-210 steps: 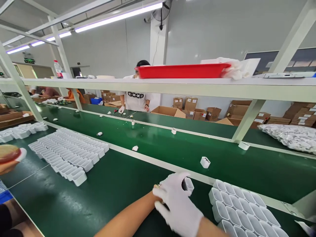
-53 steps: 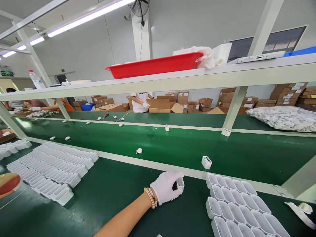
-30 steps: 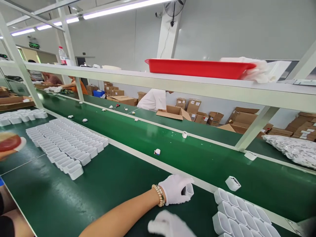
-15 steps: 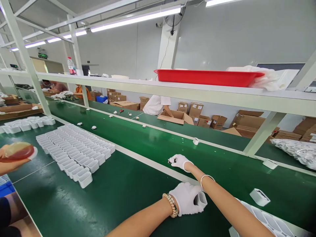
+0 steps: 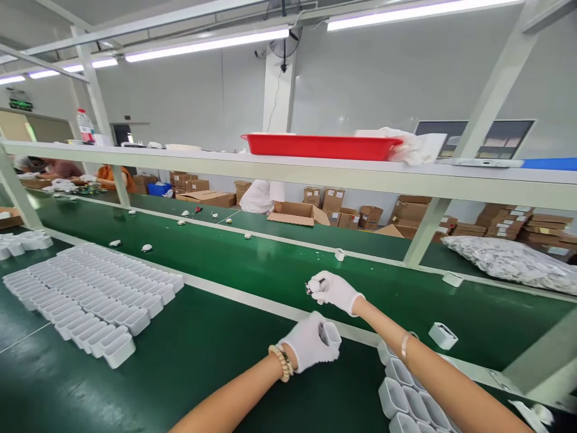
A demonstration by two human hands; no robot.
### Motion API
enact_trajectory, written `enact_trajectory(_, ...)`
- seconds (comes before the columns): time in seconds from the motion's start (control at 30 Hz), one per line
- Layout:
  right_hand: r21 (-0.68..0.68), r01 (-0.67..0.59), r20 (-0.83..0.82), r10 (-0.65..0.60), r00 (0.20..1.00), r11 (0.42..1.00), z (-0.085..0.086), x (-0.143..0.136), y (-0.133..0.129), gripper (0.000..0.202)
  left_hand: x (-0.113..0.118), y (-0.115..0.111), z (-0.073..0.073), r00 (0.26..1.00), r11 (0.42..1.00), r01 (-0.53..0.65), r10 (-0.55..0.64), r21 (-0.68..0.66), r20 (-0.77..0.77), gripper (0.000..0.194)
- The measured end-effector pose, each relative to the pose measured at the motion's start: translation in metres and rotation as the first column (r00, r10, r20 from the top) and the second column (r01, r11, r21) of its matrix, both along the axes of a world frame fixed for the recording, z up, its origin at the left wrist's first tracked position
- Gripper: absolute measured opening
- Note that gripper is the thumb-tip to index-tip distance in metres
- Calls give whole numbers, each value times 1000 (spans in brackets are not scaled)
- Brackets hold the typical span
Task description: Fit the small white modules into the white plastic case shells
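Observation:
My left hand (image 5: pixel 309 343), in a white glove, is closed around a white plastic housing (image 5: pixel 331 338) with its open end turned to the right. Beyond it, over the green conveyor belt (image 5: pixel 252 270), my gloved right hand (image 5: pixel 336 291) pinches a small white part (image 5: pixel 312 287) with dark bits on its left side; its exact kind is too small to make out. Rows of white housings (image 5: pixel 119 349) stand on the bench to the left. More housings (image 5: pixel 394 397) stand at the lower right, partly behind my right forearm. One housing (image 5: pixel 443 335) sits alone on the belt's right.
A shelf (image 5: pixel 216 157) with a red tray (image 5: pixel 315 146) spans the view above the belt. Small white parts (image 5: pixel 146 248) lie along the belt. A filled clear bag (image 5: pixel 509 264) rests at the far right. A co-worker's white sleeve (image 5: pixel 256 197) shows beside an open carton (image 5: pixel 297 213).
The view has swung to the right, so the bench things sit further left. Both hands keep their holds; the right hand's part seems raised a little and turned more into view.

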State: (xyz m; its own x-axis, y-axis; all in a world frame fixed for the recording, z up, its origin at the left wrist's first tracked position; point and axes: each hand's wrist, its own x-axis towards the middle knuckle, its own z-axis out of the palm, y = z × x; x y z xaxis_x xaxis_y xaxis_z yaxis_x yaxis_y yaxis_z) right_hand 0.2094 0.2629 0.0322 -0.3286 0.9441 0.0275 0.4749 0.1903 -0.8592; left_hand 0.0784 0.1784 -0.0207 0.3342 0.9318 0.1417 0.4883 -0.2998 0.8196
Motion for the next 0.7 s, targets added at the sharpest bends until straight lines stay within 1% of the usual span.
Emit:
enact_trajectory(0.07,39,23,-91,-19,996,999,21,22,-28,33,-11,-2,22,1000,999,7,-8,34,30,21)
enact_trajectory(0.13,75,52,-162,-39,986,996,37,39,-63,43,-24,-10,49,997,996,60,-63,60,54,30)
enact_trajectory(0.2,102,90,-225,-65,972,991,47,47,-102,49,-36,-23,74,997,983,59,-65,173,31,35)
enact_trajectory(0.23,113,131,-252,-100,963,985,49,47,-120,48,-41,-30,85,996,971,75,-83,229,26,37)
enact_trajectory(0.3,170,187,-223,-147,964,968,52,42,-150,44,-50,-46,101,990,929,142,-134,341,-47,39)
enact_trajectory(0.37,249,177,-139,-145,980,952,57,34,-171,40,-57,-58,111,986,883,161,-127,440,-107,44)
enact_trajectory(0.4,278,148,-94,-127,987,949,61,30,-179,39,-60,-62,114,985,861,161,-112,483,-128,46)
enact_trajectory(0.5,284,29,25,-37,999,958,75,23,-190,23,-65,-70,118,982,795,167,-81,584,-171,49)
enact_trajectory(0.53,275,11,54,-27,998,961,77,23,-192,18,-66,-71,119,981,777,172,-75,606,-181,48)
enact_trajectory(0.57,266,16,67,-36,997,964,79,23,-193,16,-66,-73,120,979,762,177,-71,623,-191,47)
enact_trajectory(0.6,263,48,57,-65,996,964,78,23,-193,17,-66,-74,120,977,752,181,-66,633,-201,47)
enact_trajectory(0.7,260,204,-48,-198,979,944,72,24,-194,36,-66,-77,120,972,745,189,-51,639,-228,48)
